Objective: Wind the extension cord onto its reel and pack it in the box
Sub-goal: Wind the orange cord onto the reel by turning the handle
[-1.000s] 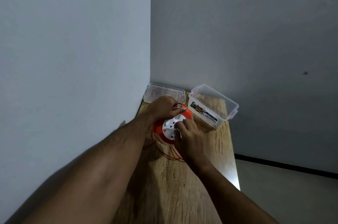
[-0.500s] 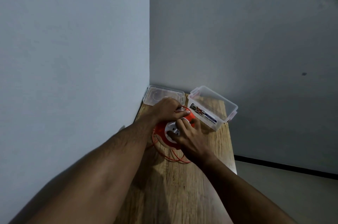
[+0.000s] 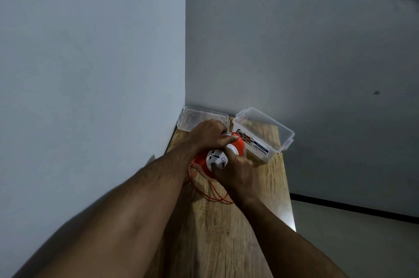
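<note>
Since half a second before, the right hand [image 3: 235,170] had slid from a flat, spread pose on the reel's far side to a curled grip over its near right edge, and more of the white socket face [image 3: 216,159] had come into sight between the two hands. The orange reel [image 3: 238,142] sat on the wooden table [image 3: 226,232], tilted so that its white face looked up toward the camera. The left hand [image 3: 209,133] was clamped over the reel's far upper rim, fingers [image 3: 226,136] bent together and pressed against the orange plastic, thumb hidden under the palm. The right hand's fingers were closed around the white hub just beside the left fingertips, the knuckles toward the camera; whether they pinched a knob or only the hub's edge I could not tell. Below the left wrist and under the right palm, loose loops of thin orange cord [image 3: 213,193] lay unwound on the wood, trailing from the reel's near side. Just beyond the right fingers stood the clear plastic box [image 3: 281,134], open, a printed label on its near wall, close to the reel though I could not tell if they touched. Beyond the left fingers, the clear lid [image 3: 192,116] lay flat in the corner where the two grey walls [image 3: 90,73] met, partly covered by the back of the left hand.
</note>
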Tool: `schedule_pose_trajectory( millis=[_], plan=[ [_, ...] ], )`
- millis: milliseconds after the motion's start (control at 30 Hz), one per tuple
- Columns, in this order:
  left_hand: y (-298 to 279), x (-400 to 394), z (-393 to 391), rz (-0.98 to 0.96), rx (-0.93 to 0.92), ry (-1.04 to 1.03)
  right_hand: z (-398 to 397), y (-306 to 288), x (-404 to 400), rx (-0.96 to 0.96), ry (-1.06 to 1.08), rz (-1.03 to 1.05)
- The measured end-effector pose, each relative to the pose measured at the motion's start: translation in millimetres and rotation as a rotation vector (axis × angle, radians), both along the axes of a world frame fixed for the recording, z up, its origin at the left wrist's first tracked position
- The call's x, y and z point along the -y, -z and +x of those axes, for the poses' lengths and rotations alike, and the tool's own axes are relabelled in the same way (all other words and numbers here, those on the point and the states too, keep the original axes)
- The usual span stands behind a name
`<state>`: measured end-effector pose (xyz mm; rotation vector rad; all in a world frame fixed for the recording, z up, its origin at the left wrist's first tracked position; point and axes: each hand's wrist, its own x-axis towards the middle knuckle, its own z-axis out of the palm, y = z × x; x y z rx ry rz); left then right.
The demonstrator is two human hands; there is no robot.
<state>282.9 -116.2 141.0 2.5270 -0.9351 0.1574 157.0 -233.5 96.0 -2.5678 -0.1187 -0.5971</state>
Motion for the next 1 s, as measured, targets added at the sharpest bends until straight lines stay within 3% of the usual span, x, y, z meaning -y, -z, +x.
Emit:
schedule_pose_trajectory(
  millis=[133,367,500,600,833,900,1000],
  plan=[
    [1.2,-0.6,0.2,0.042,0.032,0.014,-3.4,2.2,-17.0,-0.016,0.106,0.356],
    [2.3,0.0,-2.5,-0.005,0.08,-0.035,-0.1,-1.9,-32.7,-0.014,0.317,0.753],
    [2.4,2.9,-2.4,-0.012,0.087,-0.045,10.4,0.5,-38.1,-0.132,0.497,0.973],
    [1.7,5.9,-4.2,-0.022,0.077,-0.041,16.4,-6.5,-40.8,-0.249,0.668,1.254],
    [4.8,7.4,-8.1,-0.043,0.093,-0.041,26.3,-37.7,-43.5,-0.435,0.806,1.977],
    [4.7,7.4,-8.1,-0.041,0.091,-0.042,28.6,-35.1,-41.5,-0.447,0.753,2.055],
    [2.4,5.5,-6.4,-0.034,0.078,-0.027,25.0,-31.4,-41.1,-0.465,0.708,2.002]
  ],
)
